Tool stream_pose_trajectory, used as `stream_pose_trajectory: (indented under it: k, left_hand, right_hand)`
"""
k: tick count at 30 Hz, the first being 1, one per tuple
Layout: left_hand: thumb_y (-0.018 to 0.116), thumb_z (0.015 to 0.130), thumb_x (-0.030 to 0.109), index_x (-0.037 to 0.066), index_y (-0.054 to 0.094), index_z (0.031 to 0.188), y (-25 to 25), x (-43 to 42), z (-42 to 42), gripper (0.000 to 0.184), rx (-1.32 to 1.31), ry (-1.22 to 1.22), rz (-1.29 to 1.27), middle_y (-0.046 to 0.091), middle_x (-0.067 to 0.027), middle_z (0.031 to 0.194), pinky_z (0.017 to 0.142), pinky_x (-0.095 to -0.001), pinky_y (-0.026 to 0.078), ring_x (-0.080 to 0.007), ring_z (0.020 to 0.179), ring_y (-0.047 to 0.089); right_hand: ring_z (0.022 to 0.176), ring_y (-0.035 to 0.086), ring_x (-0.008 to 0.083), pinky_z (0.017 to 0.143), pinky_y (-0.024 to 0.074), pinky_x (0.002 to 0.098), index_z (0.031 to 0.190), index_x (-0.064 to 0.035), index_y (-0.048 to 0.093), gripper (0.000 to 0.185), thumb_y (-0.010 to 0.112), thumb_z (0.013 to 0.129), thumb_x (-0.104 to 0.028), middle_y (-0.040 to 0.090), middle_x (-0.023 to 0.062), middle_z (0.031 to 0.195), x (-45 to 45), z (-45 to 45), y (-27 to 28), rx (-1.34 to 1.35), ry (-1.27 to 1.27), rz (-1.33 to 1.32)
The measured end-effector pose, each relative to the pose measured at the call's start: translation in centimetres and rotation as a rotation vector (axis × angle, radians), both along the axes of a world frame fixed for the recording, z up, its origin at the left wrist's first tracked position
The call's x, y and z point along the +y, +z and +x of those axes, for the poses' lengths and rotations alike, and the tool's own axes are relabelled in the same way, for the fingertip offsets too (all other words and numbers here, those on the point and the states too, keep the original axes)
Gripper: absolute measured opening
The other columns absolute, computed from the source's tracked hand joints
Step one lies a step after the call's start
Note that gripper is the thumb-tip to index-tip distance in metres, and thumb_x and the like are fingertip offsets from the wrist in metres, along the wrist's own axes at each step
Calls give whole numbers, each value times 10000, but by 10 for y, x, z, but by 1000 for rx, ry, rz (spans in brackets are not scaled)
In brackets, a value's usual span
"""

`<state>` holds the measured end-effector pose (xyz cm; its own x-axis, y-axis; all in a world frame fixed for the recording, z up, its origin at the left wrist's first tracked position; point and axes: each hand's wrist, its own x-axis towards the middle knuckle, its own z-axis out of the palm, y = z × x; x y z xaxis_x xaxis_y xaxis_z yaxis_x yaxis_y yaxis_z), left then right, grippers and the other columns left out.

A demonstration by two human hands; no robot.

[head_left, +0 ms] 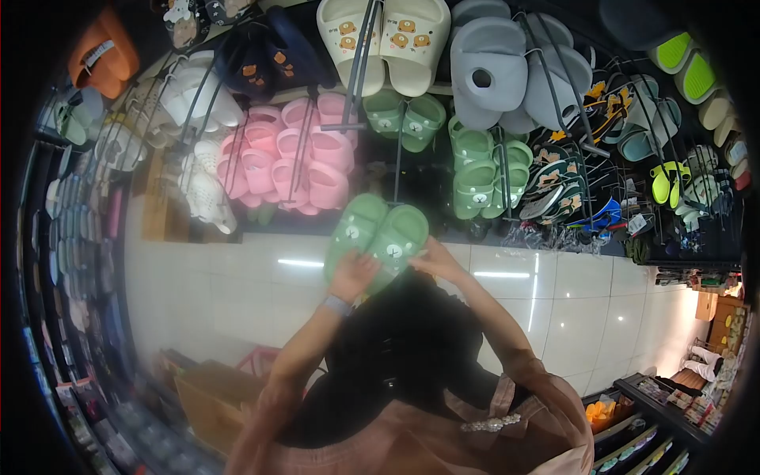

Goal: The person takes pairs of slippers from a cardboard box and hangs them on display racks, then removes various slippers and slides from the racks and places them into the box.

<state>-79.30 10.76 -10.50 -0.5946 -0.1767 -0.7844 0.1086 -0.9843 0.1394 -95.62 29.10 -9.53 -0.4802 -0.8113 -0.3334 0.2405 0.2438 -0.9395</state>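
Note:
A pair of light green slippers (402,226) with round white emblems is in front of me, at the end of a metal display hook (397,170). I cannot tell if the pair still hangs on it. My left hand (354,274) is closed on the lower part of the left slipper, a band around its wrist. At the outer edge of the right slipper, my right hand (438,260) grips with its fingers closed. Farther back on the same hook hang matching green slippers (404,119). More green slippers (479,186) hang just to the right.
Pink slippers (289,150) hang left of the hook, white ones (202,91) beyond them. Cream slippers (416,43) and grey slippers (488,75) are above. Hooks jut outward. A cardboard box (218,400) stands lower left on the tiled floor (586,317); shelves (673,419) line the lower right.

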Motion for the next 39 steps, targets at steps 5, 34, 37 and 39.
stream_pose_trajectory:
  k: [5,34,37,39]
  left_hand:
    - [361,952,296,6,421,1103,-3,6,-13,333,-12,101,44,426,-91,1015,978,-410,353,-254,1014,438]
    - [294,963,254,-2,392,1065,-30,-4,-130,292,148,235,3,464,-109,1024,962,-431,391,-269,1012,471]
    - [310,960,254,53,409,1077,-37,-19,-144,252,276,176,-72,495,-118,1098,908,-418,419,-271,1049,483]
    - [327,956,253,76,416,1088,-26,-32,-155,238,160,101,-188,500,-124,1142,894,-416,418,-267,1070,484]
  right_hand:
    - [544,507,96,475,416,224,1024,29,521,487,746,709,-265,593,90,889,-22,-10,-4,-166,-130,70]
    - [609,518,97,541,433,236,1009,-4,522,282,645,794,-139,571,43,783,-72,-105,-27,100,-497,-16]
    - [703,558,147,650,454,274,1027,3,527,300,645,788,-135,600,73,831,-93,-115,-41,234,-613,-118]
    - [743,567,169,690,450,292,1025,7,530,314,652,779,-145,609,85,853,-103,-125,-45,270,-647,-80]
